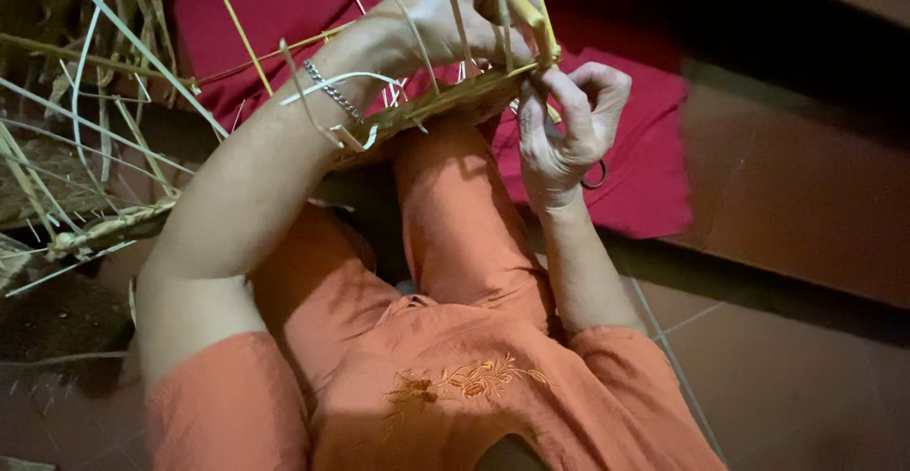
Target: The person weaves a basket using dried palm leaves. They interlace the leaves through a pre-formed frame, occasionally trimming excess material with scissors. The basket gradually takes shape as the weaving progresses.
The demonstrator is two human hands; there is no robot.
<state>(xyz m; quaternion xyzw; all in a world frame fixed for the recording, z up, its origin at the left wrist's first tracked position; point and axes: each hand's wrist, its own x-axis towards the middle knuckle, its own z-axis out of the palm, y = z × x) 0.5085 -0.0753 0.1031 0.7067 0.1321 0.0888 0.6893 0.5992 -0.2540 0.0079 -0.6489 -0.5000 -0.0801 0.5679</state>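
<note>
The right hand (566,135) is seen curled, with its fingertips pinched on a yellow strip (527,9) at the rim of a half-woven basket piece (455,101). The left hand (474,7) is closed over the same rim from above, its fingers wrapped around upright strands; exactly how many strands are gripped cannot be told, since the hand is cut by the top edge of the view. The two hands are held close together, nearly touching, with the strip passing between them.

The woven piece lies directly under and between the hands, resting over the knee, and its long axis runs from the left forearm across toward the right hand, rising slightly that way. The pinched strip rises from the rim toward the left hand, so it is met by the right hand at its lower end and by the left at its upper end.

A thin chain bracelet (332,90) is worn on the left wrist. Beyond the hands a red cloth (645,168) is spread on the floor. Out past the left elbow, loose pale strips (104,82) and a woven bundle (104,229) are scattered. Orange clothing (445,376) is seen below the forearms.
</note>
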